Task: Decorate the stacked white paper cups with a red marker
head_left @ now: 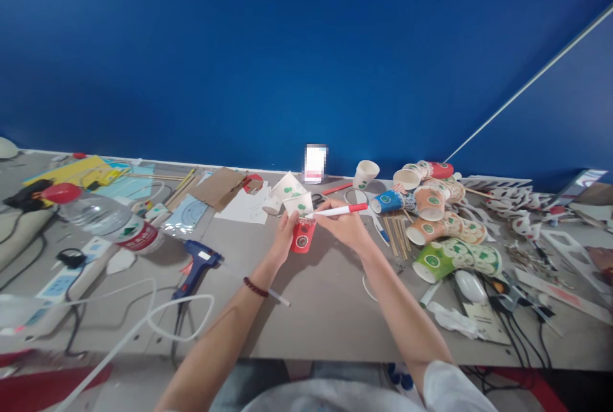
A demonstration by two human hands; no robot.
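My left hand (285,237) is closed round a small red paper cup (304,236) from its left side. A pale cut piece with green leaf prints (301,204) rises above the cup's rim; I cannot tell whether it is joined to the cup. In my right hand (345,225) is a white marker pen (341,209), its red end pointing right and its tip close to the cup's upper edge. Behind my left hand another leaf-printed cup piece (284,188) lies on the table. A white paper cup (366,173) stands farther back on the right.
On the left are a blue glue gun (198,265), a water bottle (108,220) lying tilted, and a power strip (71,281). Several paper cups (433,264) and wooden sticks (396,236) lie on the right. A lit phone (315,164) leans against the blue wall (306,61).
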